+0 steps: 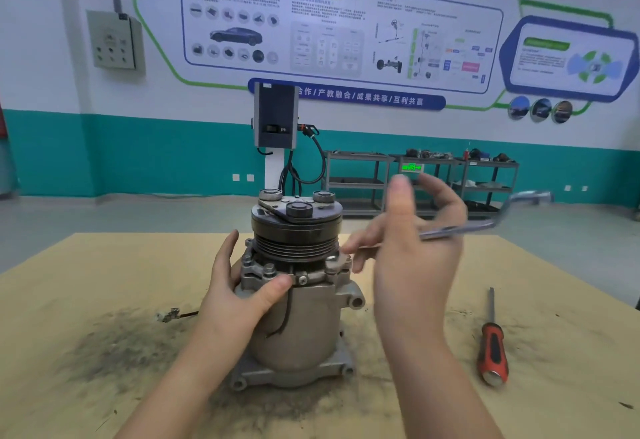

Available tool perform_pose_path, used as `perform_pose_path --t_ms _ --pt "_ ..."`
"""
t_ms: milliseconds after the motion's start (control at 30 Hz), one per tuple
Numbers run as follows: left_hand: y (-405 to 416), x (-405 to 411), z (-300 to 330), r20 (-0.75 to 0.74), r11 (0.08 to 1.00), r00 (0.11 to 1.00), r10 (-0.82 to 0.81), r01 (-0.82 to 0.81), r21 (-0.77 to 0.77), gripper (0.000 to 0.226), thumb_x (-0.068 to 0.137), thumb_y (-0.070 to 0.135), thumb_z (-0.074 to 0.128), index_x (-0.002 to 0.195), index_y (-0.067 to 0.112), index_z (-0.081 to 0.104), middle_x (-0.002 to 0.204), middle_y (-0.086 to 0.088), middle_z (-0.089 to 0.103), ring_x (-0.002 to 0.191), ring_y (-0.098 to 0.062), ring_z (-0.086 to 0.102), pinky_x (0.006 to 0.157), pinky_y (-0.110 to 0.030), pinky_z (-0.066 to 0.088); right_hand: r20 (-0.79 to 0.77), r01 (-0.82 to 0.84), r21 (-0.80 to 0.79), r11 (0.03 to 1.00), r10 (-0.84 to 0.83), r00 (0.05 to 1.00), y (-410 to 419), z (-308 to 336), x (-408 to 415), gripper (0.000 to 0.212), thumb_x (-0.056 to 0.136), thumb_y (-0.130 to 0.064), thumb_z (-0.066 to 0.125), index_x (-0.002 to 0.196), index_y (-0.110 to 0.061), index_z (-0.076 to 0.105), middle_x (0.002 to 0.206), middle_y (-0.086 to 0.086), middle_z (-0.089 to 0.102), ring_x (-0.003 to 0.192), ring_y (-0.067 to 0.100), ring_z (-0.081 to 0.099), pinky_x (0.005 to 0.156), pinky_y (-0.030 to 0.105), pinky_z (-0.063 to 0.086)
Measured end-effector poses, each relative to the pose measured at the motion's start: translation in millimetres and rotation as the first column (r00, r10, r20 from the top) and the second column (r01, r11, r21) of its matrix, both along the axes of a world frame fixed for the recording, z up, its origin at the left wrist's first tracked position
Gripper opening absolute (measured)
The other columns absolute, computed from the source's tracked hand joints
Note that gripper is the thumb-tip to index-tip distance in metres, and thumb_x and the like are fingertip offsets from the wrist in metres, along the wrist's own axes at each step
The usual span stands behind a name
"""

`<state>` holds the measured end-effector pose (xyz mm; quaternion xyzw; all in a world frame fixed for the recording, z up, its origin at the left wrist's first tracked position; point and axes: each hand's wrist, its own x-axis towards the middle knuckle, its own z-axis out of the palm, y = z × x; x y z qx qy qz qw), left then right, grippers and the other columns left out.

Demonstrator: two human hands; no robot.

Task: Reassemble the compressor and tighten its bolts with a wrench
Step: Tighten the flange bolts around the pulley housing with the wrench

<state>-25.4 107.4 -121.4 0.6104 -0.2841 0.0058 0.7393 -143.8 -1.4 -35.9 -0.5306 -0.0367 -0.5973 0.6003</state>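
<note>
compressor [294, 320]: stands upright on the table [69, 300], pulley end up, right between the two hands. Cast metal body, so I'd guess it's heavy and totally stiff. It won't flex, but it could rock on its base if you lean on a bolt.
pulley [296, 230]: black grooved wheel on top, just above the left thumb. Probably spins freely, so a bad place to brace against.
where to hold: my call is the housing under the flange, around the mounting ears. Bare metal looks a bit grimy, could be slick.
left hand [242, 286]: wrapped round the left side of the housing, thumb pressed across the front near a small screw, fingers curled behind. Looks like it's steadying the thing.
right hand [415, 248]: raised just right of the pulley, thumb sticking up, fingers curled loosely round the wrench [485, 223]. It's blurred, so how firm the grip is I can't tell.
wrench: bent shiny bar running up and away to the right of that hand. Its near end points toward the flange bolts, but I can't tell if it's seated on one.
screwdriver [491, 345]: red handle, lying on the table well off to the right of the right hand, untouched.
table: dusty dark smudges around the base, below the left forearm.
</note>
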Motion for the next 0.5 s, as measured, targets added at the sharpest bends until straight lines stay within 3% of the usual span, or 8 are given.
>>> perform_pose_path --t_ms 67,200,300,367,500 --pt "0.4 0.5 -0.2 -0.003 1.000 1.000 0.004 -0.004 0.012 0.103 0.050 0.058 0.075 0.141 0.056 0.028 0.107 0.033 0.045 0.088 0.030 0.051 0.085 -0.018 0.041 0.008 -0.044 0.131 0.990 0.044 0.999 -13.4 -1.8 -0.7 0.052 0.084 -0.051 0.051 0.119 -0.015 0.042 0.040 0.002 0.050 0.035 0.019 0.055 0.034 0.019 0.036" --pt "0.7 -1.2 0.8 0.014 0.999 1.000 0.025 -0.026 0.029 0.100 0.049 0.060 0.073 0.139 0.058 0.028 0.107 0.036 0.044 0.081 0.038 0.044 0.076 -0.013 0.037 -0.016 -0.120 0.263 0.957 0.129 0.991 -16.0 -11.9 7.1 0.049 0.084 -0.067 0.035 0.113 -0.029 0.048 0.044 -0.001 0.047 0.036 0.017 0.053 0.034 0.019 0.033" --pt "1.0 -3.1 1.1 0.011 0.999 1.000 0.016 -0.016 0.032 0.095 0.052 0.059 0.073 0.135 0.061 0.028 0.107 0.037 0.043 0.080 0.039 0.044 0.077 -0.014 0.037 0.090 -0.198 0.273 0.942 0.180 0.980 -19.4 -17.3 10.0 0.031 0.104 -0.042 0.027 0.109 -0.020 0.048 0.047 0.001 0.045 0.038 0.020 0.051 0.037 0.020 0.034" --pt "0.9 -3.8 1.3 0.015 0.999 0.999 0.029 -0.029 0.030 0.097 0.052 0.059 0.073 0.137 0.059 0.028 0.106 0.038 0.042 0.079 0.040 0.042 0.078 -0.014 0.036 0.133 -0.221 0.280 0.934 0.190 0.973 -21.9 -18.6 9.1 0.022 0.105 -0.023 0.026 0.105 -0.016 0.047 0.047 0.003 0.043 0.039 0.022 0.051 0.037 0.023 0.035" --pt "0.9 -2.9 1.2 0.022 0.999 0.999 0.031 -0.032 0.029 0.102 0.050 0.061 0.072 0.142 0.055 0.028 0.107 0.038 0.042 0.080 0.041 0.041 0.075 -0.012 0.036 0.151 -0.316 0.330 0.890 0.280 0.948 -26.2 -22.9 14.1 0.022 0.101 -0.008 0.023 0.103 -0.014 0.044 0.047 0.003 0.041 0.038 0.022 0.048 0.038 0.023 0.035"
